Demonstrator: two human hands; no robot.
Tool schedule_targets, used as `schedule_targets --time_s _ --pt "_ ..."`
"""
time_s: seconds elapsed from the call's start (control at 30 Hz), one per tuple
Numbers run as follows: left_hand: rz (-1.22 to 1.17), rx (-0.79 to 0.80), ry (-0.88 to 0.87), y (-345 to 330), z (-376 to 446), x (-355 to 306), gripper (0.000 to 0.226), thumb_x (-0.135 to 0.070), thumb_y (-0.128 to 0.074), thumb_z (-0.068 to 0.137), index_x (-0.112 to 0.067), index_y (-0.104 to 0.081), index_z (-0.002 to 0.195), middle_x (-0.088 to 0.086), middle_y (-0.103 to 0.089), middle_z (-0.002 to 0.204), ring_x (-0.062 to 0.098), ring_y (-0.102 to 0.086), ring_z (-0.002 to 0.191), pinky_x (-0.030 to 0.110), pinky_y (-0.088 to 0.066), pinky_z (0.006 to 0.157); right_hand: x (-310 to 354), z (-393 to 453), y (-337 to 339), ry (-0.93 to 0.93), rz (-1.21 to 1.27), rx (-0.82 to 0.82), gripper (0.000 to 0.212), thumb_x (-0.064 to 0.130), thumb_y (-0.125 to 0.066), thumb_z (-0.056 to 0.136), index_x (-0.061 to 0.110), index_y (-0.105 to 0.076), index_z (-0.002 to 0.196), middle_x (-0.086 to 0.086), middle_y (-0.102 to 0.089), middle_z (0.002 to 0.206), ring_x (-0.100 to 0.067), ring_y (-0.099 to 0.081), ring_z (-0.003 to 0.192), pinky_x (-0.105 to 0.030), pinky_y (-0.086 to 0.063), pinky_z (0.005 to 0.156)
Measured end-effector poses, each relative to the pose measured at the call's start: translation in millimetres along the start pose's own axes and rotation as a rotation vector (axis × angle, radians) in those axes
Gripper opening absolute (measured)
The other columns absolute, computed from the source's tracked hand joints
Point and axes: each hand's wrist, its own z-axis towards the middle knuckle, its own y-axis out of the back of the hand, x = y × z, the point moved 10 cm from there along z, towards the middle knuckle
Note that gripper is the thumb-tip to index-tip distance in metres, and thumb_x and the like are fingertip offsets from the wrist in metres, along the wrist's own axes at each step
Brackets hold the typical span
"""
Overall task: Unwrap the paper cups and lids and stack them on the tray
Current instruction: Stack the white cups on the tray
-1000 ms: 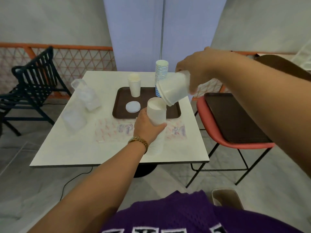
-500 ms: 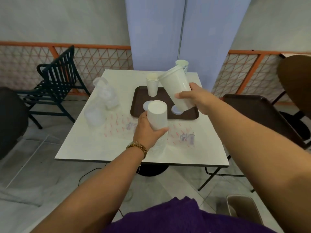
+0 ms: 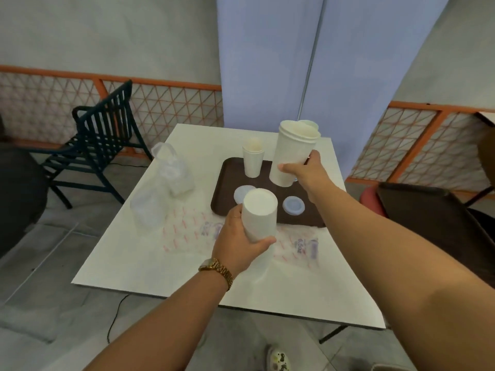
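Holding a white cup stack (image 3: 293, 153) upright over the brown tray (image 3: 222, 183), apparently to set it down, the right hand (image 3: 305, 171) grips it while the left hand (image 3: 242, 245) clasps another inverted stack (image 3: 258, 215) above the table (image 3: 128, 253).

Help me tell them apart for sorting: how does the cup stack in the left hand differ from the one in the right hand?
The left hand grips its cup stack upside down, base up, above the table's near side; the right hand holds its cups mouth up, tilted, over the tray. The left stack runs down behind the hand; the right one looks shorter. Both are plain white paper.
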Motion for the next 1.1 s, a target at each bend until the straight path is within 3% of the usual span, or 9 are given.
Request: schedule_targets --time_s 0.13,0.23,0.3,0.47,0.67,0.73,0.9,1.0,1.1 --pt "0.019 -0.003 0.048 -4.6 3.8 4.1 0.088 -0.048 -0.085 0.064 -0.045 -0.026 0.128 -0.021 -0.042 0.119 0.006 -0.046 0.113 0.023 -0.046 0.094 11.4 68.0 -27.7 0.063 -0.042 0.045 0.088 0.018 -0.087 0.07 0.019 -0.033 0.138 -0.005 -0.049 0.138 -0.026 -0.049 0.125 -0.05 -0.046 0.105" --pt "0.027 -0.014 0.08 -5.4 4.0 9.8 0.082 -0.054 -0.085 0.06 -0.054 -0.027 0.119 -0.029 -0.042 0.119 0.003 -0.048 0.113 0.013 -0.041 0.089 21.0 113.4 -51.4 0.122 -0.065 0.066 0.088 0.017 -0.087 0.068 0.016 -0.034 0.138 -0.003 -0.051 0.134 -0.018 -0.05 0.117 -0.039 -0.047 0.101" --pt "0.008 -0.015 0.127 -5.6 6.1 13.8 0.081 -0.051 -0.086 0.06 -0.054 -0.029 0.117 -0.032 -0.041 0.12 0.002 -0.047 0.114 0.009 -0.037 0.089 26.5 143.7 -64.7 0.156 -0.097 0.067 0.087 0.018 -0.087 0.068 0.014 -0.034 0.136 -0.004 -0.051 0.133 -0.017 -0.05 0.114 -0.037 -0.046 0.1" --pt "0.076 -0.005 0.14 -4.6 8.2 17.7 0.085 -0.053 -0.086 0.059 -0.054 -0.028 0.122 -0.039 -0.035 0.125 -0.016 -0.038 0.118 -0.002 -0.028 0.09 16.6 201.2 -83.5 0.149 -0.24 0.018 0.087 0.032 -0.087 0.065 0.017 -0.036 0.133 -0.003 -0.055 0.128 -0.03 -0.055 0.12 -0.051 -0.045 0.102" --pt "0.107 -0.05 0.124 -2.1 8.1 14.2 0.084 -0.046 -0.088 0.061 -0.048 -0.033 0.124 -0.051 -0.031 0.124 -0.024 -0.033 0.118 -0.005 -0.025 0.092 -11.2 214.9 -94.8 0.058 -0.417 0.035 0.083 0.038 -0.084 0.067 0.016 -0.037 0.133 -0.006 -0.056 0.128 -0.034 -0.051 0.122 -0.046 -0.04 0.099" --pt "0.109 -0.061 0.131 -2.1 8.5 15.7 0.086 -0.049 -0.087 0.06 -0.049 -0.032 0.125 -0.048 -0.035 0.124 -0.023 -0.033 0.119 -0.004 -0.026 0.093 -23.0 214.0 -98.0 0.036 -0.441 0.064 0.094 0.042 -0.085 0.065 0.017 -0.033 0.14 -0.007 -0.053 0.133 -0.033 -0.047 0.126 -0.048 -0.039 0.102" --pt "0.105 -0.056 0.132 -5.1 9.1 16.0 0.088 -0.059 -0.083 0.058 -0.053 -0.028 0.127 -0.037 -0.036 0.128 -0.017 -0.035 0.121 0.0 -0.029 0.095 -68.1 191.6 -91.9 -0.19 -0.343 0.144 0.128 0.04 -0.088 0.068 0.013 0.001 0.156 -0.013 -0.029 0.157 -0.036 -0.029 0.144 -0.051 -0.027 0.116" --pt "0.101 -0.054 0.126 -5.2 11.5 12.4 0.086 -0.067 -0.076 0.054 -0.055 -0.028 0.124 -0.032 -0.04 0.128 -0.009 -0.042 0.12 0.01 -0.034 0.099 -85.9 161.0 -82.2 -0.268 -0.319 0.174 0.119 0.036 -0.084 0.075 0.006 -0.002 0.156 -0.015 -0.025 0.159 -0.034 -0.029 0.144 -0.044 -0.029 0.115" --pt "0.094 -0.056 0.101 -4.4 11.5 8.3 0.084 -0.063 -0.078 0.055 -0.052 -0.03 0.123 -0.022 -0.045 0.127 -0.001 -0.045 0.118 0.018 -0.04 0.099 -84.0 122.3 -78.8 -0.285 -0.406 0.286 0.093 0.034 -0.074 0.086 0.002 -0.019 0.153 -0.015 -0.032 0.156 -0.032 -0.038 0.138 -0.038 -0.036 0.106"
